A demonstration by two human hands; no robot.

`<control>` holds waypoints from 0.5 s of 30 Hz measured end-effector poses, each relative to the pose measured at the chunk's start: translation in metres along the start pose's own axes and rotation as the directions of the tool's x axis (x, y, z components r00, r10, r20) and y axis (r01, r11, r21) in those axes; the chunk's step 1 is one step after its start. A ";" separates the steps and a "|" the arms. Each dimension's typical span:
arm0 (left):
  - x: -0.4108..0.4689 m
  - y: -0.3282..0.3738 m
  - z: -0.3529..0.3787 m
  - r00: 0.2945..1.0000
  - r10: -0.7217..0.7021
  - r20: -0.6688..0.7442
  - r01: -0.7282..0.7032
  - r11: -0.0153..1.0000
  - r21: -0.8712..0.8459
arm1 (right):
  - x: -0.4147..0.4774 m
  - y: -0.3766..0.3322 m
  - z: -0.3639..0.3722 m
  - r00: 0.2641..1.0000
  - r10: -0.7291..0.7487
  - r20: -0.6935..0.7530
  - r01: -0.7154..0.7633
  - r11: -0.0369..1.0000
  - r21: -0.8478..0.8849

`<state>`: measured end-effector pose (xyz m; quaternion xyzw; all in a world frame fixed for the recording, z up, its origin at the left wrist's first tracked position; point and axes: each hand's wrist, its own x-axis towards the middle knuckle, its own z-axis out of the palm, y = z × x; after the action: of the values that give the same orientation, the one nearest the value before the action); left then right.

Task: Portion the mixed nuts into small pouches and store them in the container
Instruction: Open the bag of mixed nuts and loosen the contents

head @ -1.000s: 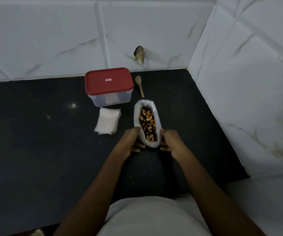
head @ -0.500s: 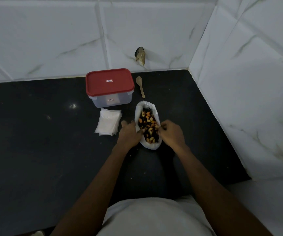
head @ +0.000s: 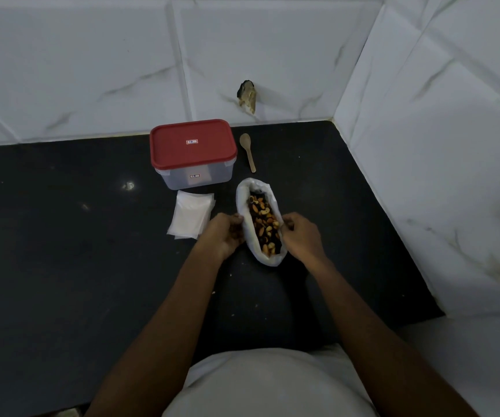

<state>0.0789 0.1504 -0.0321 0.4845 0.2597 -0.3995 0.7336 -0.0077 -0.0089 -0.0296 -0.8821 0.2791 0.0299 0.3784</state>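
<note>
A white plastic bag (head: 244,203) lies open on the black counter (head: 62,251), full of mixed nuts (head: 263,225). My left hand (head: 223,234) grips the bag's left rim and my right hand (head: 301,236) grips its right rim, fingers curled over the edges. A stack of small clear pouches (head: 191,215) lies just left of the bag. Behind it stands a clear container (head: 196,177) with its red lid (head: 191,144) on. A small wooden spoon (head: 248,150) lies to the container's right.
White marble-look tiled walls (head: 423,145) meet in a corner behind and to the right. A chipped hole (head: 247,96) shows in the back wall. The counter's right part ends at the side wall. Small crumbs dot the counter near my arms.
Both hands have moved up from the bag's near end to its side rims, and the mouth of the bag now stands wider.
</note>
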 end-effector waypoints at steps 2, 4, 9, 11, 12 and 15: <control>-0.001 0.002 0.005 1.000 0.014 -0.003 -0.014 0.999 0.052 | -0.001 -0.001 0.000 1.000 0.009 0.006 -0.009 1.000 0.012; -0.003 0.004 0.013 0.998 0.051 -0.027 -0.046 0.986 0.160 | -0.002 -0.003 0.001 1.000 0.013 0.014 -0.013 1.000 0.010; -0.001 0.012 0.025 0.988 0.123 -0.089 -0.081 0.923 0.376 | -0.005 -0.001 0.001 1.000 0.013 0.000 -0.013 0.999 0.034; -0.001 0.013 0.027 0.989 0.116 -0.091 -0.071 0.915 0.397 | -0.005 -0.001 0.001 1.000 0.016 -0.009 -0.015 0.999 0.047; 0.000 0.013 0.028 0.989 0.121 -0.081 -0.076 0.904 0.420 | -0.006 -0.002 0.001 1.000 0.020 -0.011 -0.019 0.998 0.053; 0.006 0.010 0.026 0.972 0.228 -0.062 -0.132 0.740 0.660 | -0.004 -0.002 0.003 0.999 0.027 -0.018 -0.026 0.998 0.053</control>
<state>0.0906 0.1264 -0.0215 0.7584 0.1068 -0.3572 0.5347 -0.0099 -0.0038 -0.0288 -0.8683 0.2951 0.0191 0.3983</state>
